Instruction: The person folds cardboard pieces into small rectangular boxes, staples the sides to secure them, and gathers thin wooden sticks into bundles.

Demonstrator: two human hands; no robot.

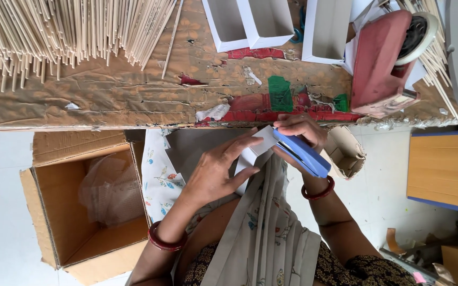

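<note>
My left hand (216, 169) grips a folded white paper piece (255, 151) just below the table's front edge. My right hand (300, 130) is closed around a blue stapler (303, 153), whose jaws sit over the paper's right corner. Both wrists wear red bangles. A pale patterned cloth (266, 228) drapes over my lap beneath the hands.
A taped brown table (133, 90) carries a heap of thin wooden sticks (64, 29), several open white boxes (250, 21) and a red tape dispenser (382, 63). An open cardboard carton (80, 206) stands on the floor at left. A small cardboard box (345, 153) and a wooden board (446, 169) lie at right.
</note>
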